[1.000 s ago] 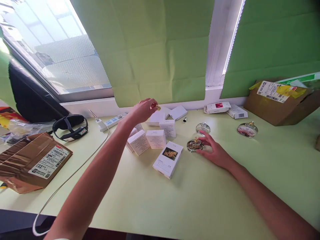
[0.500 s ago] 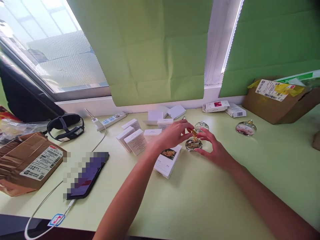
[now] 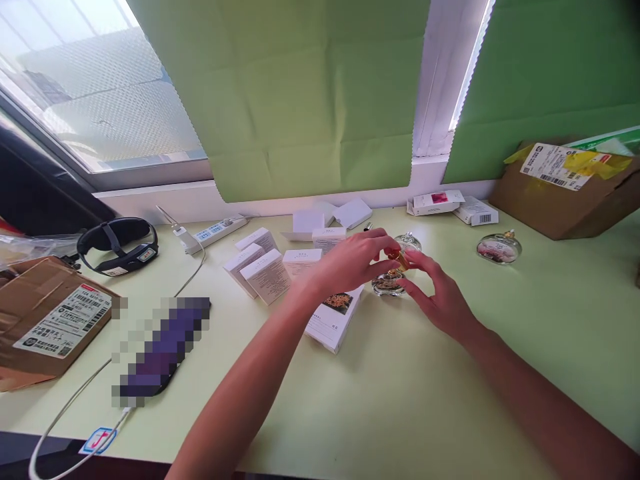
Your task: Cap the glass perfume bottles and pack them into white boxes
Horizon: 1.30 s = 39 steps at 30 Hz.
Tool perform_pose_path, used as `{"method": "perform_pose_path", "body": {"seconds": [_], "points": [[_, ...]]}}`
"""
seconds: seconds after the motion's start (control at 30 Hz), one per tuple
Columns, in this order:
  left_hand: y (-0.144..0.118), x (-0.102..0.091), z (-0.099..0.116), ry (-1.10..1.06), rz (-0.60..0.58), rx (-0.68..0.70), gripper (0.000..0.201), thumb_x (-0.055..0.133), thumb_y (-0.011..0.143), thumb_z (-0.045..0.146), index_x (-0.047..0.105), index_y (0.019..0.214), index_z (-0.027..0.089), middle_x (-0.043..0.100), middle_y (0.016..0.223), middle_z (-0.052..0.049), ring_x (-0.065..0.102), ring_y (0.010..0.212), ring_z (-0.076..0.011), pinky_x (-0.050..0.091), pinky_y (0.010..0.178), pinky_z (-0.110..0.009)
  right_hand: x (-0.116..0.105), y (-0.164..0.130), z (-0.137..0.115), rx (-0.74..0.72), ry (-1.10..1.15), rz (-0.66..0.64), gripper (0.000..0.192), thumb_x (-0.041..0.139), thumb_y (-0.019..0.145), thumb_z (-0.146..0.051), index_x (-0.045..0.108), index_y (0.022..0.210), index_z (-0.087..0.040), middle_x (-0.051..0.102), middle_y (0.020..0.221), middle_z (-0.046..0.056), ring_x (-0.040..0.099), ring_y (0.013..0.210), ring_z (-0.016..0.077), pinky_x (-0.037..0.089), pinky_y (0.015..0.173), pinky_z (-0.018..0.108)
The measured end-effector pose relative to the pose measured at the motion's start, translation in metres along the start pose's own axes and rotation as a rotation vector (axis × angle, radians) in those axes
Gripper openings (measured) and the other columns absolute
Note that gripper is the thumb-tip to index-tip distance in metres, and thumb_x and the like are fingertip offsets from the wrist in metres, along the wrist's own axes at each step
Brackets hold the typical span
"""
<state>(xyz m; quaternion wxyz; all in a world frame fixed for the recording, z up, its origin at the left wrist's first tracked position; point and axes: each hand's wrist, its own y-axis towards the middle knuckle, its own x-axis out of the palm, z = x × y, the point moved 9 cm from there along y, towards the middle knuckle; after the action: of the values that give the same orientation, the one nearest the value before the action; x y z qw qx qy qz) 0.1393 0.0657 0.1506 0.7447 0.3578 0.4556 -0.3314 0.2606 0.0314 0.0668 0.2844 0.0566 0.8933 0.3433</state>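
Note:
A flat, rounded glass perfume bottle (image 3: 387, 285) stands upright on the table, dark flowers on its front. Over its neck, a tilted gold cap (image 3: 402, 261) shows between my fingers; whether it still touches the neck is hidden. My left hand (image 3: 356, 259) pinches the cap from the left and above. On the other side, my right hand (image 3: 440, 293) curls around, fingertips at the cap and thumb at the bottle's right edge. Just behind stands a second glass bottle (image 3: 411, 241), partly covered by my fingers. A white box with an orange flower picture (image 3: 334, 327) lies beside my left wrist.
Several white cartons (image 3: 267, 275) stand left of my hands. Two small boxes (image 3: 440, 201) lie by the window sill. A third bottle (image 3: 499, 248) and a cardboard box (image 3: 565, 207) are right. Leftward are a phone (image 3: 165, 353), power strip (image 3: 215, 233), black headset (image 3: 120, 247) and parcel (image 3: 55, 327).
The gold cap has tilted and shifted slightly right between my fingers. My right thumb has moved a little up and right along the bottle. The view has shifted slightly.

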Motion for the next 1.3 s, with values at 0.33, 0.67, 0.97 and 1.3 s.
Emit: {"method": "perform_pose_path", "body": {"seconds": [0.33,0.67,0.97,1.3], "points": [[0.000,0.005,0.008,-0.039,0.034,0.031,0.030,0.045,0.102,0.037,0.064,0.118,0.020,0.064,0.111,-0.007,0.062,0.092,-0.0169,0.048,0.078,-0.029,-0.006,0.002,0.001,0.107,0.199,0.069,0.049,0.063,0.094,-0.032,0.046,0.140,-0.036,0.069,0.121,0.004,0.066,0.108,0.0230,0.051,0.099,0.048],[0.003,0.005,0.002,-0.195,0.043,-0.001,0.027,0.053,0.098,0.034,0.064,0.120,0.021,0.065,0.111,-0.007,0.064,0.093,-0.0152,0.051,0.081,-0.029,-0.009,0.001,0.006,0.165,0.213,0.116,0.051,0.066,0.092,-0.037,0.045,0.139,-0.037,0.071,0.115,0.003,0.066,0.107,0.0243,0.049,0.101,0.052],[0.002,0.010,-0.008,-0.177,0.006,-0.057,0.043,0.051,0.098,0.040,0.051,0.136,0.020,0.066,0.121,-0.007,0.063,0.103,-0.0180,0.049,0.080,-0.029,-0.009,0.001,-0.004,0.065,0.050,0.087,0.043,0.061,0.095,-0.032,0.051,0.136,-0.037,0.065,0.126,0.004,0.067,0.105,0.0233,0.053,0.097,0.045],[-0.006,0.066,-0.042,0.106,-0.345,-0.204,0.032,0.057,0.095,0.032,0.060,0.123,0.017,0.064,0.121,-0.009,0.063,0.108,-0.0231,0.046,0.083,-0.030,-0.009,0.004,0.001,0.072,-0.069,0.067,0.033,0.057,0.097,-0.039,0.060,0.130,-0.036,0.069,0.117,0.003,0.066,0.106,0.0253,0.055,0.092,0.043]]}}
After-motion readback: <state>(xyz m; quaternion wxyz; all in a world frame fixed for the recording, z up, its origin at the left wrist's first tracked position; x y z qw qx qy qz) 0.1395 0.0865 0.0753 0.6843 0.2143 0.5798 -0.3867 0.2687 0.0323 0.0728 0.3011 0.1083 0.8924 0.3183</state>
